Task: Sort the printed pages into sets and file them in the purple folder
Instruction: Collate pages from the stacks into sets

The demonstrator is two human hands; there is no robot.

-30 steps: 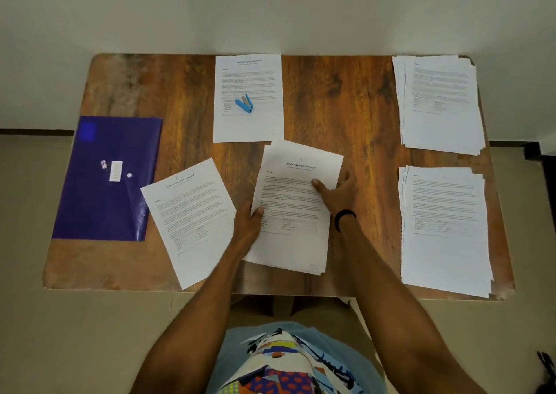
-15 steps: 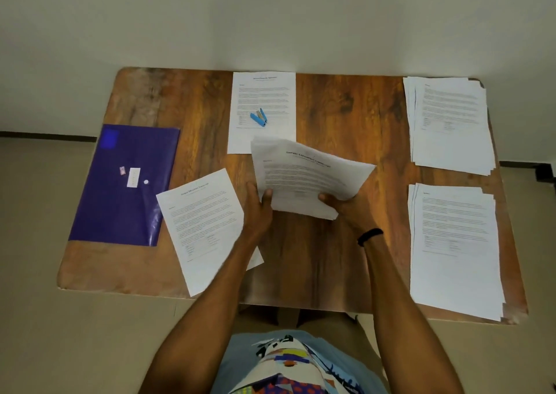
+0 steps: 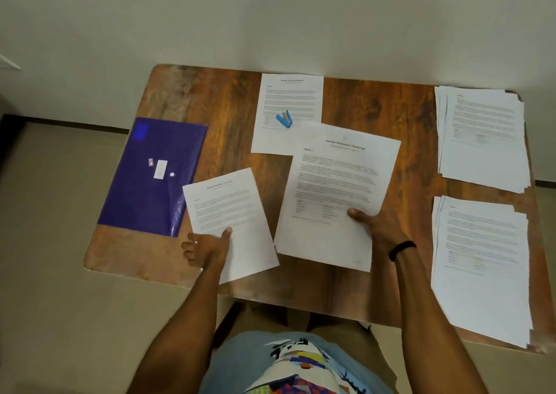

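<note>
Left hand (image 3: 207, 247) now off transcript pages (image 3: 334, 189), on left sheet (image 3: 228, 213).

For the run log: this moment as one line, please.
left hand: grips tilted page | right hand: holds transcript page | purple folder: flat on table | far stack, near stack: right edge

**Wooden table spread with papers**

The wooden table (image 3: 391, 113) carries a purple folder (image 3: 156, 177) flat at its left end. A single page (image 3: 288, 92) lies at the middle of the far edge. At the right end sit a far stack (image 3: 484, 137) and a near stack (image 3: 481, 267), apart. A tilted page (image 3: 228, 213) overlaps the folder's edge. A larger set (image 3: 337, 192) covers the single page's near corner.
</note>
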